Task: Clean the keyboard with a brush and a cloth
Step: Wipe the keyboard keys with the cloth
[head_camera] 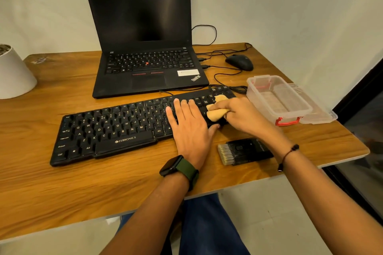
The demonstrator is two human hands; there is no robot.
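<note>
The black Zebronics keyboard (116,130) lay slantwise across the middle of the wooden desk (62,188), in front of the open ThinkPad laptop (145,47). The left hand (190,128) rested flat on its right half, fingers spread and gripping nothing. The right hand (242,116) was closed around a tan cloth (216,111), pressing it on the keys at the keyboard's right end. The brush (242,151) lay near the desk's front edge, beside the right wrist. A clear plastic box (277,99) stood at the right edge.
</note>
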